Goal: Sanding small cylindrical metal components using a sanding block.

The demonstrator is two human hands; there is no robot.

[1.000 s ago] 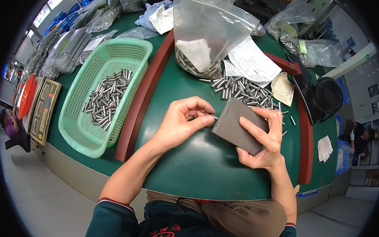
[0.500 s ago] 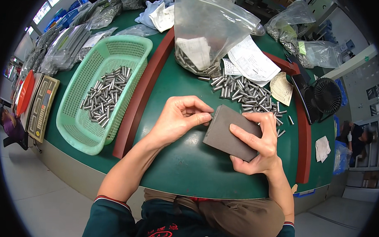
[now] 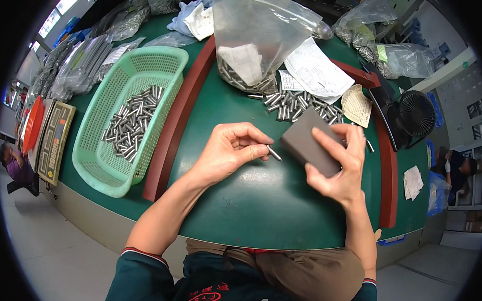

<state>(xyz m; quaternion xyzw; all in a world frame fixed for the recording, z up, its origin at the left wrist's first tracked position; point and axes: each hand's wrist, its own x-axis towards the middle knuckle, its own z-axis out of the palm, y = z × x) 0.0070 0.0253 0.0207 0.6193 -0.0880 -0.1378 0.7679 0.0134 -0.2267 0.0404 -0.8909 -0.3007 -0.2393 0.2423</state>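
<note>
My left hand (image 3: 231, 150) pinches a small metal pin (image 3: 274, 153) between thumb and fingertips, its free end pointing at a grey block (image 3: 310, 147). My right hand (image 3: 338, 167) grips that grey rectangular block from the right side, holding it tilted just above the green table (image 3: 260, 204). A small gap separates the pin's tip from the block. Behind the block lies a loose pile of metal pins (image 3: 301, 106).
A green plastic basket (image 3: 100, 167) with several metal pins stands at the left. A clear bag (image 3: 258, 42) with pins and papers (image 3: 315, 71) sit at the back. A small black fan (image 3: 415, 114) is at the right, a weighing scale (image 3: 53, 141) at far left.
Both hands have drawn slightly apart. The pin that was against the block's edge is now held clear of it. The block has shifted a little to the right.
</note>
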